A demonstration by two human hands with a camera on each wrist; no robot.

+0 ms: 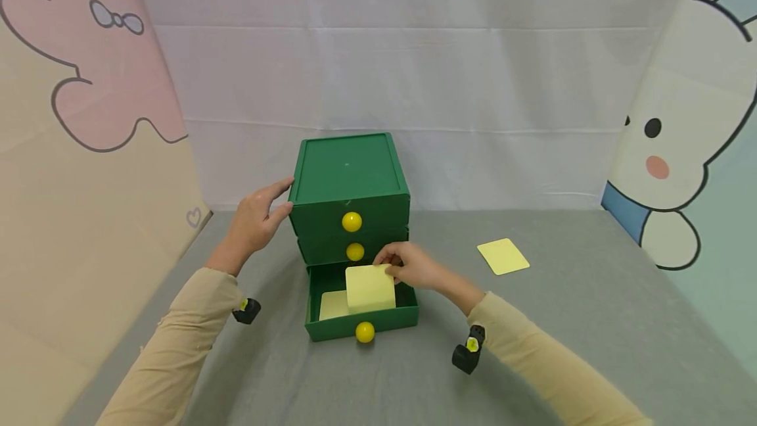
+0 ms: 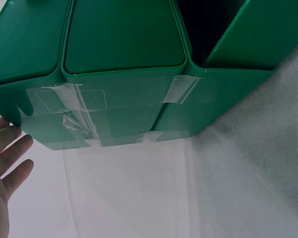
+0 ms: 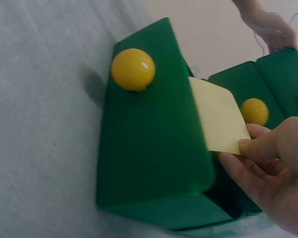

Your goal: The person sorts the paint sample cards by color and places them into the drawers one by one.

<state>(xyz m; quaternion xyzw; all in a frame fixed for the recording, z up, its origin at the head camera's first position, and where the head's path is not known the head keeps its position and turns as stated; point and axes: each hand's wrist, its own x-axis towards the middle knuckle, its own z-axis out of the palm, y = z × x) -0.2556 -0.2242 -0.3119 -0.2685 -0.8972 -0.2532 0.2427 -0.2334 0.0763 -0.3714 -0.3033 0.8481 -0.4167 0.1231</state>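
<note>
A green three-drawer cabinet (image 1: 349, 176) stands mid-table, its bottom drawer (image 1: 361, 324) pulled out. My right hand (image 1: 414, 267) pinches a pale yellow card (image 1: 369, 288) by its upper right corner and holds it tilted over the open drawer. Another yellow card (image 1: 333, 306) lies flat inside the drawer. In the right wrist view the card (image 3: 216, 116) sticks up behind the drawer front (image 3: 149, 139). My left hand (image 1: 257, 219) rests with straight fingers against the cabinet's upper left side; the left wrist view shows its fingers (image 2: 10, 158) beside the taped green wall (image 2: 114, 109).
A third yellow card (image 1: 503, 256) lies on the grey table (image 1: 562, 321) to the right of the cabinet. Yellow ball knobs (image 1: 351, 221) mark each drawer. Cartoon-printed panels stand at left and right, with a white cloth behind.
</note>
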